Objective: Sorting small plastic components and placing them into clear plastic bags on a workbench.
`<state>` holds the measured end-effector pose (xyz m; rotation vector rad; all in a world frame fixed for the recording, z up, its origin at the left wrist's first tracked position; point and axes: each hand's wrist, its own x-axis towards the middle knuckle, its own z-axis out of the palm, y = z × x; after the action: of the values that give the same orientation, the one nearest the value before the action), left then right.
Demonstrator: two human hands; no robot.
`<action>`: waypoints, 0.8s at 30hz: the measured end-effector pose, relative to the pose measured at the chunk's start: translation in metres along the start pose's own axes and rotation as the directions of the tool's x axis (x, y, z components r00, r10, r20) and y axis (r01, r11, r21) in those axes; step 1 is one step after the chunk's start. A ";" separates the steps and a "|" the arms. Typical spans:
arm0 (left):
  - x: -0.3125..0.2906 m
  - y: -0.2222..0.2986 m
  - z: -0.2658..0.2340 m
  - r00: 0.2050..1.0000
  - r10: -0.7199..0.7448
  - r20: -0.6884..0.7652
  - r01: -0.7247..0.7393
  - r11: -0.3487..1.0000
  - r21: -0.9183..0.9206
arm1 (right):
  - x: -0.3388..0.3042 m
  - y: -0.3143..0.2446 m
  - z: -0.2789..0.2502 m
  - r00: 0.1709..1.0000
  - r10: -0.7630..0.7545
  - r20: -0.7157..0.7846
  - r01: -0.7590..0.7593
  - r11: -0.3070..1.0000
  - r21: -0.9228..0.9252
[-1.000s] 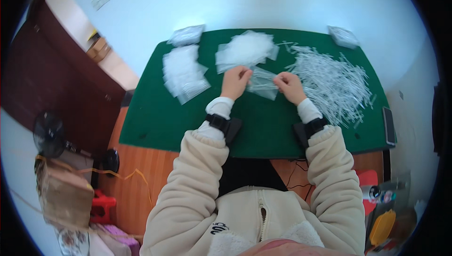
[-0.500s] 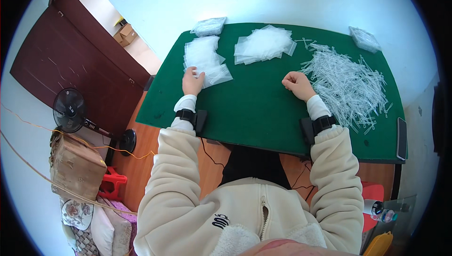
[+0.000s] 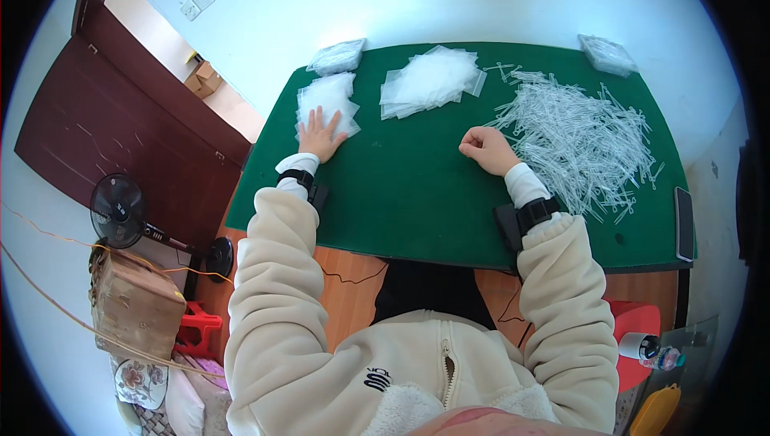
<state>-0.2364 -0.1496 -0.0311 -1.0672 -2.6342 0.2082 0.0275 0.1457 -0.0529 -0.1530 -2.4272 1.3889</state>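
My left hand point(image 3: 321, 137) lies palm down with its fingers spread on the near end of a stack of clear plastic bags point(image 3: 327, 93) at the table's left side. My right hand point(image 3: 491, 150) rests at the left edge of a large heap of clear, thin plastic pieces with small looped ends point(image 3: 581, 143). Its fingers are curled in and pinched together, and whatever may be between them is hidden. A second, fanned pile of clear bags point(image 3: 433, 79) sits between the hands, farther back.
The green-topped table point(image 3: 401, 195) carries a wrapped clear packet point(image 3: 337, 56) at its back left and another packet point(image 3: 608, 55) at its back right. A phone point(image 3: 683, 223) lies on the right edge. Left of the table stand a black fan point(image 3: 119, 199) and a cardboard box point(image 3: 138, 300).
My left hand has gone from curled fingers to spread ones on the bags. The bag that stuck out to its right now lies in line with the stack. My right hand stays closed.
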 end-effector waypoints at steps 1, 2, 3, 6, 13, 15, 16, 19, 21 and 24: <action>0.005 -0.002 0.000 1.000 -0.014 0.009 0.014 1.000 0.021 | -0.001 0.002 0.000 1.000 -0.002 -0.006 0.001 1.000 -0.025; 0.006 -0.006 -0.001 0.999 -0.033 0.019 0.032 0.998 0.046 | -0.001 0.002 0.000 1.000 0.002 -0.011 -0.002 1.000 -0.023; 0.008 -0.009 -0.001 0.998 -0.053 0.028 0.051 0.996 0.071 | -0.001 0.002 0.000 1.000 0.011 -0.013 -0.012 0.999 -0.036; 0.016 -0.014 -0.006 0.991 -0.083 0.105 0.082 0.997 0.010 | -0.001 -0.001 0.000 0.999 0.030 -0.015 -0.030 0.998 -0.063; 0.020 0.004 -0.016 0.988 -0.153 -0.001 0.153 0.988 0.035 | -0.003 -0.005 -0.001 1.000 -0.008 -0.023 0.005 0.992 -0.128; 0.025 0.024 -0.019 0.980 -0.123 -0.157 0.134 0.989 0.060 | -0.002 -0.003 -0.002 0.999 -0.024 -0.022 0.020 0.989 -0.148; 0.030 0.034 -0.024 0.983 -0.100 -0.152 0.109 0.993 0.051 | -0.001 -0.001 -0.003 0.999 -0.044 -0.016 0.041 0.984 -0.171; 0.044 0.069 -0.048 0.782 0.060 -0.621 -0.299 0.909 -0.289 | 0.001 -0.002 -0.001 0.997 -0.072 -0.004 0.069 0.976 -0.206; 0.031 0.119 -0.095 0.713 0.031 -0.700 -0.477 0.753 -0.453 | 0.000 0.003 0.000 0.999 -0.034 -0.002 0.033 0.976 -0.215; -0.011 0.193 -0.175 0.755 -0.121 -0.644 -0.643 0.057 -0.764 | -0.002 0.007 -0.001 0.997 -0.080 -0.019 0.073 0.970 -0.232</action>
<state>-0.0466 -0.0153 0.0866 -1.6000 -1.5998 -1.8662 0.0290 0.1493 -0.0589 -0.1322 -2.5372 1.0614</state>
